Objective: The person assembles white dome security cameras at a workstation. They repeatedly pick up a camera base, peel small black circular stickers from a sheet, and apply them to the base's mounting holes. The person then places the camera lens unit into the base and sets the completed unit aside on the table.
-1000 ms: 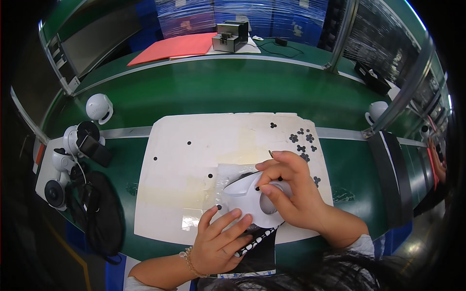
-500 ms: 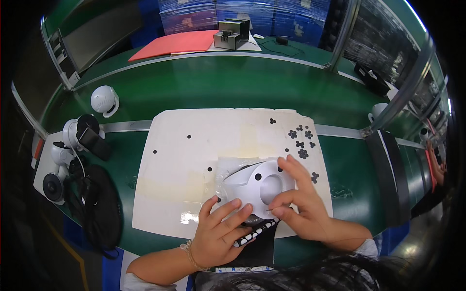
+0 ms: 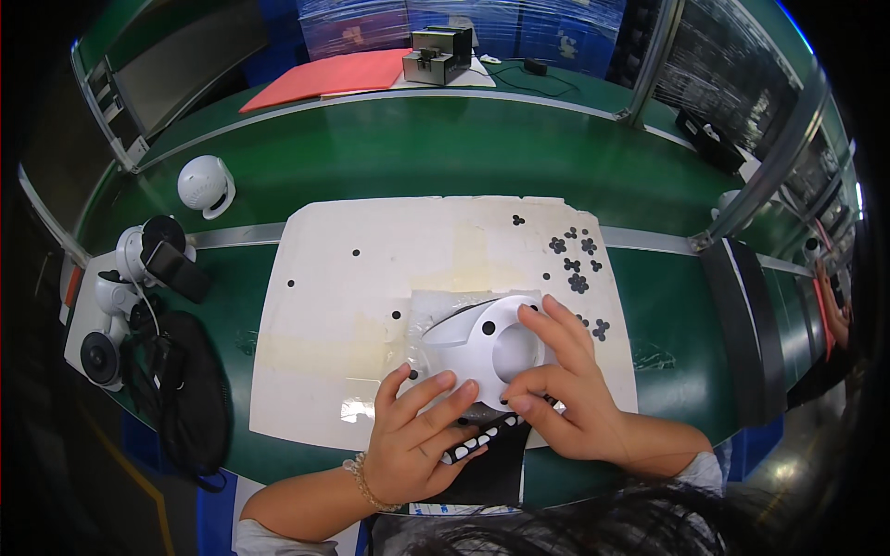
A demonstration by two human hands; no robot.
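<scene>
Shell [image 3: 469, 356], white: on pad [image 3: 428, 305], over board [image 3: 320, 343]. Probably light, stiff, slick, easily scuffed; best held by outer rim.
Left hand [image 3: 414, 452]: fingers spread, tips at shell; strip [image 3: 489, 436] alongside, grip cannot be told.
Right hand [image 3: 577, 408]: thumb and forefinger narrow at lower rim, contents unclear.

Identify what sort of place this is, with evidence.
Probably a factory assembly station: a long green work surface with a metal-framed structure, film-wrapped blue stacks behind it, and a pale board bearing small black discs and a white ring-shaped part.
</scene>
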